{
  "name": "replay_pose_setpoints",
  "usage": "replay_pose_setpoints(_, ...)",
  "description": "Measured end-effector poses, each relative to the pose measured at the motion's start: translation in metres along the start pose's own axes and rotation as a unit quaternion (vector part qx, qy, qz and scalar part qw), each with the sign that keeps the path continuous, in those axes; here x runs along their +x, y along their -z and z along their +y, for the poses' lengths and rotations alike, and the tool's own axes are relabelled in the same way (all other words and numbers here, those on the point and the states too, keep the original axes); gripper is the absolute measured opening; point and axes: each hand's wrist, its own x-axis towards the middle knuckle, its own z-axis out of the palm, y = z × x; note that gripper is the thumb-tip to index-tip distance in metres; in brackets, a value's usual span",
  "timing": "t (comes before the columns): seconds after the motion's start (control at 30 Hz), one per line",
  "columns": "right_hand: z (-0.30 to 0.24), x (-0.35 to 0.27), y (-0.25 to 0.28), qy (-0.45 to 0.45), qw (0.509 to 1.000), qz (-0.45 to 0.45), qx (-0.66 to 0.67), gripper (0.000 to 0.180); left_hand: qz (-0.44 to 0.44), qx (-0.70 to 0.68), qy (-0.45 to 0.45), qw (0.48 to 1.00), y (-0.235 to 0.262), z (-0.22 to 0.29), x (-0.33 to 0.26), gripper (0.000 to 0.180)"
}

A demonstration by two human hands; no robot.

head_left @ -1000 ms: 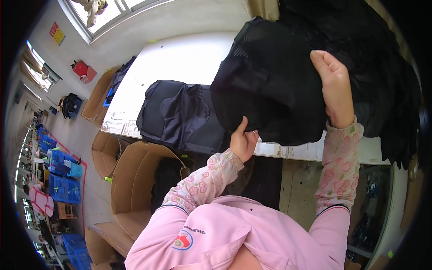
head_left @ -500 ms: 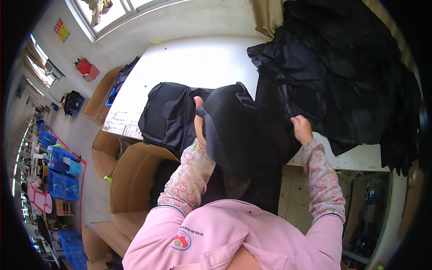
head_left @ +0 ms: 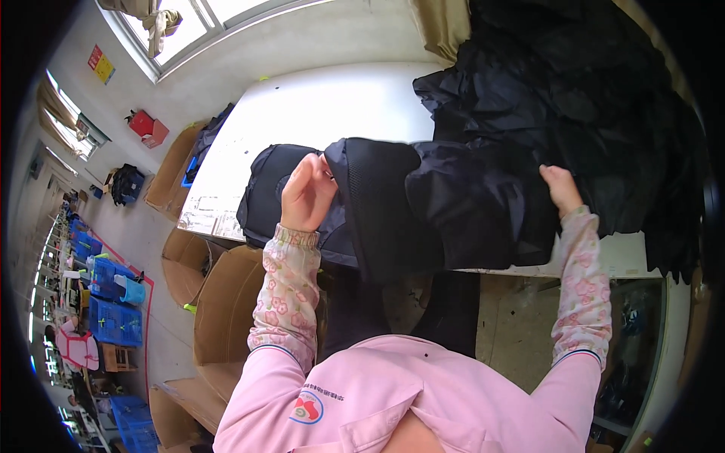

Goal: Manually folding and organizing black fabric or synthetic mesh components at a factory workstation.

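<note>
A black fabric piece with a mesh panel (head_left: 381,200) stretches between my hands, over the front edge of the white table (head_left: 332,98). My left hand (head_left: 306,195) pinches its upper left edge, fingers curled together. At the other end, the fingers of my right hand (head_left: 561,189) are closed on the piece's right edge. Partly under the held piece and to its left, other folded black fabric (head_left: 260,192) with a smooth padded-looking panel rests on the table. A tall heap of black fabric (head_left: 559,98) lies just beyond my right hand.
Open cardboard boxes (head_left: 226,309) stand on the floor against the table's left front. Farther left are blue plastic crates (head_left: 113,321) and a small wooden stool (head_left: 119,358). A window (head_left: 189,30) and beige curtain (head_left: 442,30) are behind the table.
My right hand has moved right and slightly away, drawing the fabric piece out flatter. My left hand has shifted left, its fingers now showing above the edge.
</note>
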Motion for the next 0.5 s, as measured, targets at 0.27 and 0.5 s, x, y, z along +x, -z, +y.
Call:
replay_pose_setpoints(0.27,-0.267,-0.06,-0.018,0.109,0.888,-0.239,0.377,0.028,0.259,0.437,0.036,0.861,0.024,-0.102,0.008,0.029)
replay_pose_setpoints(0.5,-0.337,-0.04,-0.081,0.145,0.909,-0.103,0.376,0.037,-0.516,0.243,0.112,0.813,-0.157,-0.072,-0.012,0.052)
